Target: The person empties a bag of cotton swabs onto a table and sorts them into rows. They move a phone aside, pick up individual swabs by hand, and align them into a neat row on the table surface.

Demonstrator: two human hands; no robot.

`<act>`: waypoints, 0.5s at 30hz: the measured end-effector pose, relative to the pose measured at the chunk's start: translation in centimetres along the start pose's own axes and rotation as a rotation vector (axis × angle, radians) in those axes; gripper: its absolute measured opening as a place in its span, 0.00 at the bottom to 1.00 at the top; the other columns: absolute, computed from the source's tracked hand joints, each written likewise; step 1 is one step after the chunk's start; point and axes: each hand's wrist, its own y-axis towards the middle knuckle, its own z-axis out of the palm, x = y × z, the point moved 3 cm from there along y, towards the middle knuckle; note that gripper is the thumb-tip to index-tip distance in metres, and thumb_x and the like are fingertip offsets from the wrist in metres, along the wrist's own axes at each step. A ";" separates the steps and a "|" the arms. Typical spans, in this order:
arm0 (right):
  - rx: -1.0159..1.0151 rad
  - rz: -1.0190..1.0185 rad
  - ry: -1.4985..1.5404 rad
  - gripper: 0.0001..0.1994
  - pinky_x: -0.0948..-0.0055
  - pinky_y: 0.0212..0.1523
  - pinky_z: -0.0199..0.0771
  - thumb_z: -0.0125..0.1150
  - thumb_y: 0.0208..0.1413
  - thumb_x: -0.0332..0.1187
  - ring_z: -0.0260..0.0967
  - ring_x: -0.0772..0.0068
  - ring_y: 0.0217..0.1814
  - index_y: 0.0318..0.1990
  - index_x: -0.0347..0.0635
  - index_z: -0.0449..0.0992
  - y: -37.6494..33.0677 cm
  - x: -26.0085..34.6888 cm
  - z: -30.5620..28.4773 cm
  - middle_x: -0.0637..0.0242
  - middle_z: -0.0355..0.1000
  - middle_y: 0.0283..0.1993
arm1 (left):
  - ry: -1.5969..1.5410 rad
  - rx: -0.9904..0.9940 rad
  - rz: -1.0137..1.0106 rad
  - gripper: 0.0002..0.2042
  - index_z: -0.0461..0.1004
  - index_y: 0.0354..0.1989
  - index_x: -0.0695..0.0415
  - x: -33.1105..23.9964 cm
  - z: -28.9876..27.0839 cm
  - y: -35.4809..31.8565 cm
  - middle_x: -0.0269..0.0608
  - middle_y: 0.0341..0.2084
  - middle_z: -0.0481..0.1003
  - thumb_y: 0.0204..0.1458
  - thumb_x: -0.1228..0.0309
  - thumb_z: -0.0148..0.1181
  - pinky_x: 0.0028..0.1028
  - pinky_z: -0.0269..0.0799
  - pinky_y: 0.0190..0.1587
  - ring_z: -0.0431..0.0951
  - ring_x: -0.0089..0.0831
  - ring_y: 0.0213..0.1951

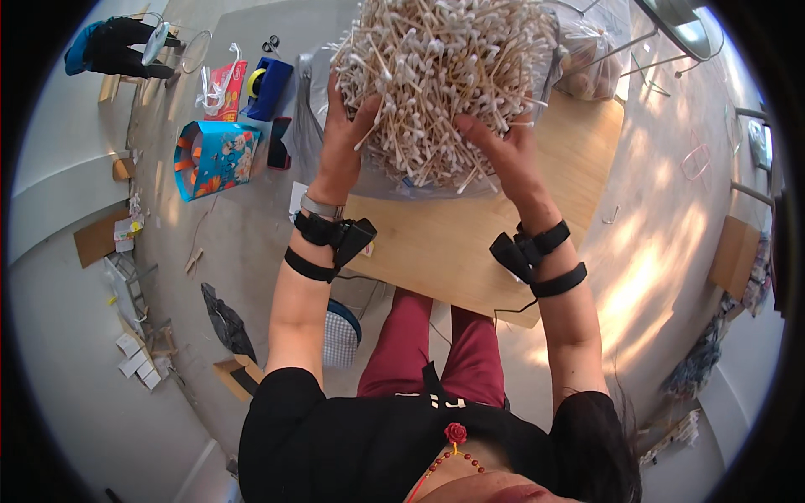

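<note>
A big heap of cotton swabs point(440, 84) with white tips and pale sticks lies on clear plastic point(461, 191) at the far side of the wooden table point(436, 243). My left hand point(342, 138) cups the heap's left side, its thumb pressed on the swabs and the other fingers mostly hidden. From the right, my right hand point(511, 159) holds the heap in the same way, thumb among the swabs, fingertips out of sight. Some sticks poke out around both hands. Black straps with small devices circle both my wrists.
Left of the heap are a blue tape dispenser point(258, 94), scissors point(270, 44), a red packet point(225, 90), a blue patterned bag point(228, 159) and a dark red-and-black object point(279, 144). A clear bag point(591, 63) of round things sits back right. Another person point(126, 46) is far left.
</note>
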 end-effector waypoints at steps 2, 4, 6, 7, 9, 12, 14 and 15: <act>0.015 0.052 -0.026 0.39 0.67 0.63 0.73 0.73 0.56 0.26 0.72 0.67 0.63 0.72 0.40 0.56 -0.5 0.9 0.0 0.61 0.72 0.62 | 0.052 0.002 0.044 0.43 0.42 0.78 0.58 -2.2 0.6 -0.5 0.45 0.69 0.61 0.63 0.58 0.64 0.33 0.61 0.68 0.64 0.34 0.68; 0.019 0.038 0.019 0.37 0.67 0.61 0.75 0.72 0.57 0.27 0.74 0.67 0.60 0.71 0.40 0.58 -0.7 3.3 0.5 0.61 0.74 0.60 | 0.037 -0.006 0.062 0.43 0.45 0.78 0.58 -4.2 1.4 -0.6 0.45 0.67 0.63 0.62 0.58 0.65 0.32 0.62 0.67 0.65 0.34 0.66; 0.023 -0.001 0.027 0.35 0.67 0.61 0.75 0.73 0.57 0.28 0.74 0.67 0.59 0.70 0.40 0.61 -0.8 5.1 0.6 0.60 0.75 0.60 | 0.027 -0.029 0.077 0.42 0.48 0.77 0.59 -5.5 2.2 -0.7 0.44 0.66 0.65 0.61 0.58 0.66 0.31 0.64 0.66 0.67 0.33 0.65; 0.020 -0.004 0.041 0.33 0.69 0.58 0.77 0.73 0.57 0.28 0.75 0.69 0.57 0.67 0.38 0.63 -1.0 5.9 0.6 0.61 0.76 0.58 | 0.070 -0.047 0.115 0.42 0.48 0.77 0.58 -6.5 2.6 -0.8 0.44 0.65 0.65 0.61 0.57 0.66 0.30 0.64 0.66 0.67 0.32 0.65; 0.033 -0.014 0.073 0.29 0.69 0.55 0.80 0.73 0.57 0.28 0.77 0.70 0.55 0.64 0.37 0.66 -1.2 7.5 0.9 0.60 0.78 0.56 | 0.018 -0.039 0.109 0.41 0.49 0.77 0.59 -8.2 3.3 -0.1 0.44 0.65 0.66 0.62 0.58 0.65 0.30 0.64 0.66 0.68 0.32 0.64; 0.028 0.025 0.124 0.29 0.69 0.55 0.80 0.72 0.58 0.27 0.77 0.70 0.54 0.64 0.37 0.66 -1.9 8.9 1.0 0.60 0.77 0.56 | -0.010 -0.019 0.069 0.37 0.50 0.76 0.57 -10.1 3.7 -1.3 0.45 0.66 0.65 0.64 0.62 0.63 0.32 0.64 0.67 0.67 0.33 0.66; 0.022 0.035 0.141 0.29 0.69 0.55 0.80 0.72 0.57 0.28 0.77 0.70 0.54 0.64 0.36 0.66 -2.7 10.6 1.5 0.60 0.77 0.56 | -0.054 -0.019 0.031 0.32 0.54 0.76 0.54 -11.0 3.9 -1.9 0.47 0.68 0.63 0.66 0.69 0.60 0.34 0.64 0.67 0.66 0.38 0.68; 0.021 0.050 0.159 0.29 0.69 0.55 0.80 0.72 0.57 0.28 0.77 0.70 0.54 0.64 0.36 0.66 -3.2 11.0 1.6 0.60 0.77 0.56 | 0.396 0.062 0.322 0.28 0.59 0.74 0.51 -11.6 3.1 -2.4 0.50 0.69 0.60 0.66 0.73 0.57 0.35 0.64 0.67 0.66 0.42 0.68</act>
